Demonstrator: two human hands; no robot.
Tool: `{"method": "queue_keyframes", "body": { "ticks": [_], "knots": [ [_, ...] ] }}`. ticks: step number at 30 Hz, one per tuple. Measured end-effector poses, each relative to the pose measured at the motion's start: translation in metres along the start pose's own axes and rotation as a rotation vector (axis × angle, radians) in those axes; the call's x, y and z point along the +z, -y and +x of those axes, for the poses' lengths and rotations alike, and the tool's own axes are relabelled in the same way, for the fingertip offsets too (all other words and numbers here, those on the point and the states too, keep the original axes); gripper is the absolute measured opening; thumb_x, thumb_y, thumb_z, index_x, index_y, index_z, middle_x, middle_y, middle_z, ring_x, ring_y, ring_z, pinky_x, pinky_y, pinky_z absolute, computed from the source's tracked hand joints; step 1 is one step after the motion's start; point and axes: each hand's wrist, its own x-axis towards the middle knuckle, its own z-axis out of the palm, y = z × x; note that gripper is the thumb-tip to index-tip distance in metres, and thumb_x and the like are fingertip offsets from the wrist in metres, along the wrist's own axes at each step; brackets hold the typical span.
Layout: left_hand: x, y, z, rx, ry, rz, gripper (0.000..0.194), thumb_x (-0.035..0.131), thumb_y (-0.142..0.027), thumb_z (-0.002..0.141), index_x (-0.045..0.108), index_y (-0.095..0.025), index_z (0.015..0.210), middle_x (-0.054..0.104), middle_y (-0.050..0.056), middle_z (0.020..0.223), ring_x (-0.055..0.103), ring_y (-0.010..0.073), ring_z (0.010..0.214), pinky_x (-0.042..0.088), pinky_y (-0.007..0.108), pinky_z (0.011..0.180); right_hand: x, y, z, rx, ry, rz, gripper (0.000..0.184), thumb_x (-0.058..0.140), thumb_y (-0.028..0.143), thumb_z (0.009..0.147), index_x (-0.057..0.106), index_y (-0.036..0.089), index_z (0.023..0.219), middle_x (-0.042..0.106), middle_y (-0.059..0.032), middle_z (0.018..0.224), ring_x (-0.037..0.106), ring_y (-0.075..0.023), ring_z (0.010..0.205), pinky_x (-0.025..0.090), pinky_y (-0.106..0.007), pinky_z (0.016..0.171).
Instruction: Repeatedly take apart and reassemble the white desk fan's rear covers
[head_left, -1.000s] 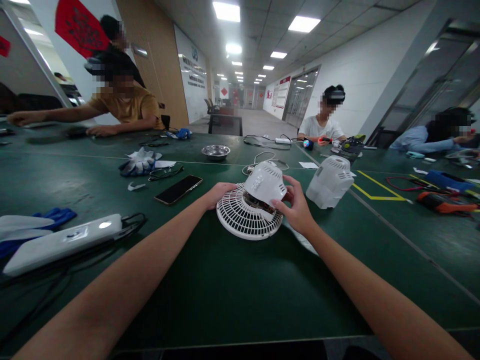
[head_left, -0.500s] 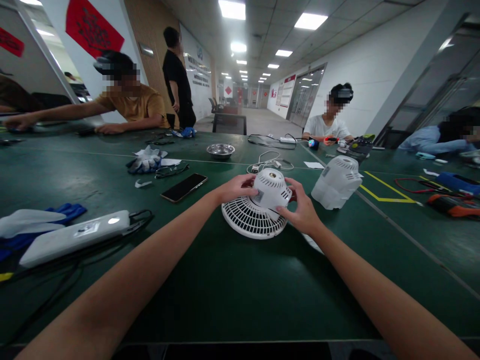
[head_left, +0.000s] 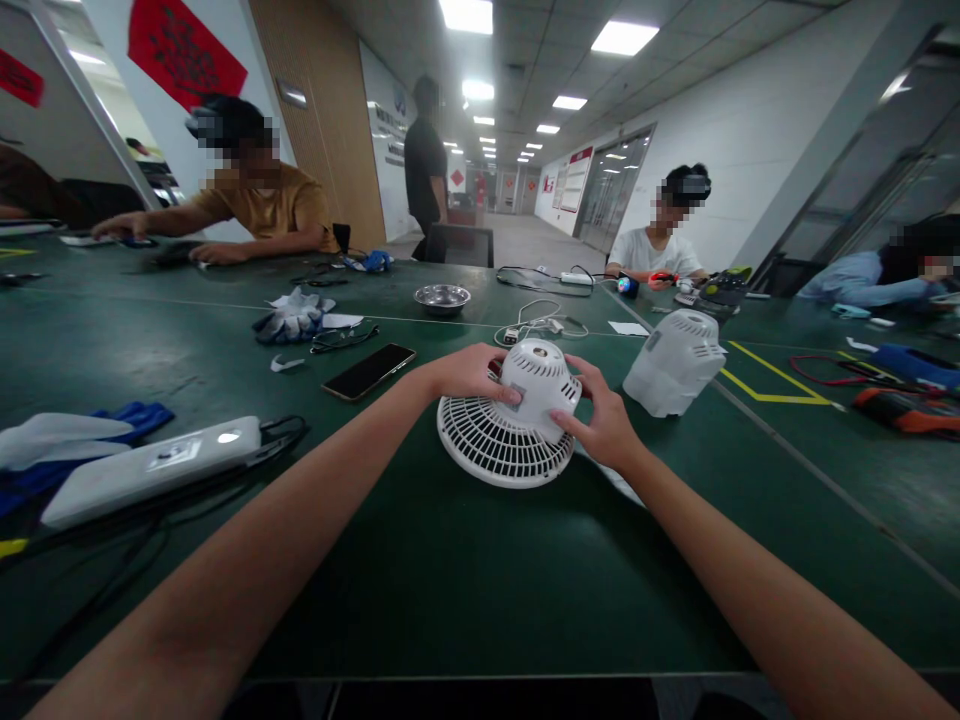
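A white motor cover (head_left: pixel 537 384) with slotted vents sits over the back of a white fan grille (head_left: pixel 504 452), which lies on the green table. My left hand (head_left: pixel 478 374) grips the cover's left side, its thumb pressed beside a grey label. On the right side, my right hand (head_left: pixel 598 413) holds the same cover between thumb and fingers. Whatever lies inside the cover is hidden. Partly under my right wrist is a flat white piece (head_left: pixel 616 478). A taller white plastic housing (head_left: pixel 675 364) stands to the right of my right hand.
Left of the fan lie a black phone (head_left: pixel 369 372), work gloves (head_left: pixel 294 318) and a white power strip (head_left: pixel 157 475) with cables. Behind it are a metal bowl (head_left: pixel 442 299) and a white cable (head_left: pixel 544 322). An orange multimeter (head_left: pixel 907 410) lies far right. Other people sit around the table.
My left hand has moved from the grille's edge onto the cover. The tilted cover has come down level over the grille's back, hiding the inner parts. A person behind has walked right.
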Motion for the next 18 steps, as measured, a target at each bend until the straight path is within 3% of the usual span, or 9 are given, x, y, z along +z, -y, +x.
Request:
{"method": "queue_keyframes", "body": {
  "ticks": [6, 13, 18],
  "knots": [
    [0.0025, 0.0043, -0.0005, -0.061, -0.015, 0.050, 0.055, 0.084, -0.040, 0.072, 0.074, -0.019, 0.121, 0.076, 0.012, 0.119, 0.073, 0.0311, 0.104, 0.055, 0.042, 0.090, 0.0030, -0.0010, 0.0032, 0.043, 0.036, 0.063, 0.076, 0.067, 0.047, 0.091, 0.036, 0.030, 0.159, 0.059, -0.0114, 0.147, 0.066, -0.0316, 0.117, 0.055, -0.056, 0.103],
    [0.0035, 0.0064, -0.0014, -0.077, -0.063, 0.062, 0.049, 0.086, -0.039, 0.068, 0.077, -0.019, 0.112, 0.078, 0.013, 0.112, 0.073, 0.0317, 0.099, 0.053, 0.042, 0.090, 0.0003, -0.0017, 0.0034, 0.075, 0.083, 0.033, 0.080, 0.064, 0.046, 0.093, 0.029, 0.032, 0.163, 0.059, -0.0097, 0.148, 0.068, -0.0324, 0.115, 0.055, -0.059, 0.101],
    [0.0060, 0.0076, -0.0011, -0.088, -0.098, 0.030, 0.056, 0.089, -0.039, 0.061, 0.075, -0.020, 0.112, 0.079, 0.010, 0.104, 0.072, 0.0327, 0.100, 0.053, 0.042, 0.090, 0.0003, -0.0016, 0.0038, 0.087, 0.094, 0.038, 0.082, 0.066, 0.048, 0.092, 0.028, 0.030, 0.163, 0.060, -0.0106, 0.148, 0.068, -0.0328, 0.116, 0.055, -0.058, 0.102]
  ]
}}
